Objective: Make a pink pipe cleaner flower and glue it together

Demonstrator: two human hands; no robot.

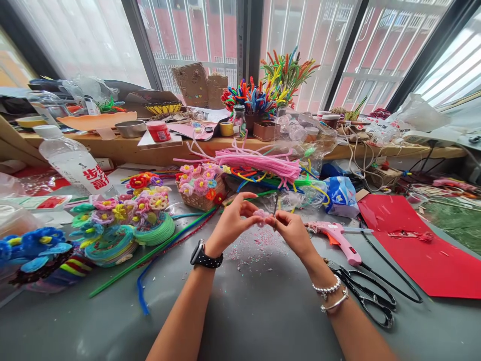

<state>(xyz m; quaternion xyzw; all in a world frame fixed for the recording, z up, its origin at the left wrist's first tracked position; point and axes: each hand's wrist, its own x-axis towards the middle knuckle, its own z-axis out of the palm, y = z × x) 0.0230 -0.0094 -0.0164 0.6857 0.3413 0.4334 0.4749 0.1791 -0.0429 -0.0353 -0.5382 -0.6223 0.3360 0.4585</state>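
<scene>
Between my hands, above the grey table (248, 311), is a small pink fuzzy flower (260, 215). My left hand (236, 220) pinches its left side between thumb and fingers. At its right side, my right hand (291, 229) is closed round something thin and dark that points upward; what it is I cannot make out. Pink and glittery bits (257, 250) lie scattered on the table below both hands. A bundle of pink pipe cleaners (259, 163) lies beyond them.
A pink glue gun (340, 240) and black scissors (370, 296) lie right of my right hand, near red card (424, 245). Pipe-cleaner flower baskets (154, 228) and a water bottle (75, 163) stand left. Green pipe cleaners (150, 258) cross the table beside my left wrist.
</scene>
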